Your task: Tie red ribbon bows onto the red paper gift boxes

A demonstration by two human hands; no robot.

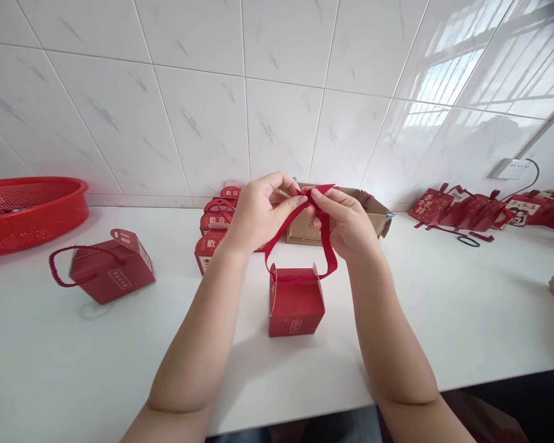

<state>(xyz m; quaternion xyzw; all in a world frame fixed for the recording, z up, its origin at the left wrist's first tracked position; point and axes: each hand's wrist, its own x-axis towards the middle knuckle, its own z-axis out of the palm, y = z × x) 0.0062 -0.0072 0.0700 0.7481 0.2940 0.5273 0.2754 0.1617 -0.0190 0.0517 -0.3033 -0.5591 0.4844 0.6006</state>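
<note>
A red ribbon (329, 253) runs through the top of a small red gift box (295, 307) and rises in a loop above it. My left hand (265, 212) pinches the ribbon near its upper ends, thumb against fingers. Close beside it, my right hand (346, 218) also grips the ribbon, and the two strands cross between my fingertips. One pointed ribbon end sticks out above my right thumb. The box stands upright on the white table, below both hands. Whether the crossing is a knot I cannot tell.
A red box with a rope handle (115, 271) sits at left, near a red plastic basket (69, 209). Several red boxes (207, 246) stand behind my left forearm. Behind my hands is a cardboard box (305, 231). Flattened red packages (436, 206) and scissors (469, 241) lie at right.
</note>
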